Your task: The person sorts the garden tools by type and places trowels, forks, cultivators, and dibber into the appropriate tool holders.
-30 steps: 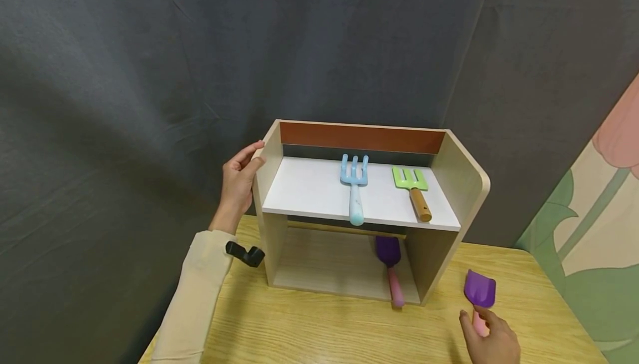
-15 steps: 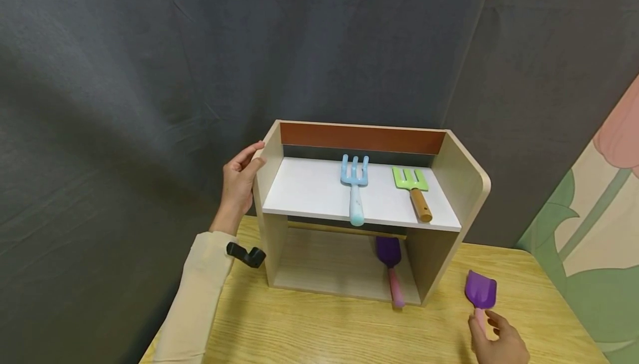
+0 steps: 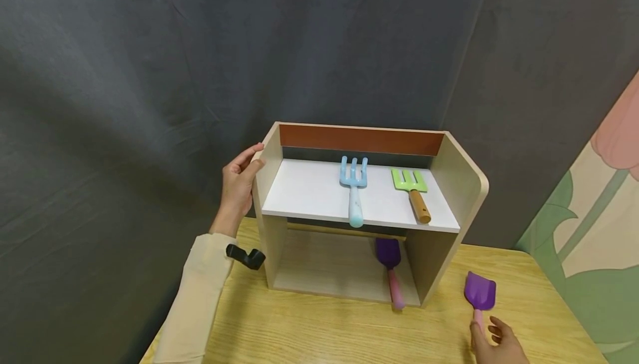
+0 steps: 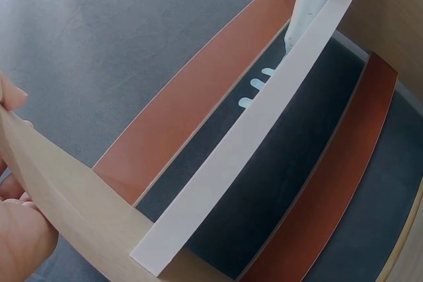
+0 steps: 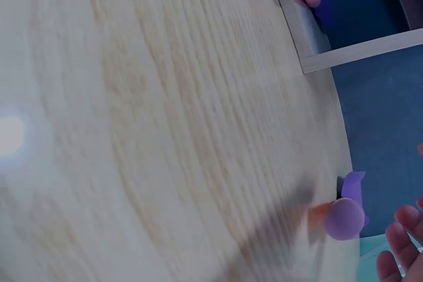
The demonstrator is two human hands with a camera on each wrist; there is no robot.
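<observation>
My left hand grips the left side panel of a small two-tier wooden shelf; some of its fingers are hidden behind that panel. On the white upper board lie a light-blue hand fork and a green hand fork with a brown handle. A purple trowel with a pink handle rests on the lower tier, its handle end over the front edge. To the right of the shelf, another purple trowel lies on the table. My right hand is beside its pink handle, fingers loosely bent and apart from it in the right wrist view.
The shelf stands on a yellow wood-grain table. Behind it hangs a dark grey curtain. A panel with a painted flower borders the table on the right. A black wrist mount sits on my left sleeve.
My right hand has shifted slightly right and down from over the trowel's handle, uncovering more of the pink. My left hand stays on the shelf panel, and the tools lie as before.
</observation>
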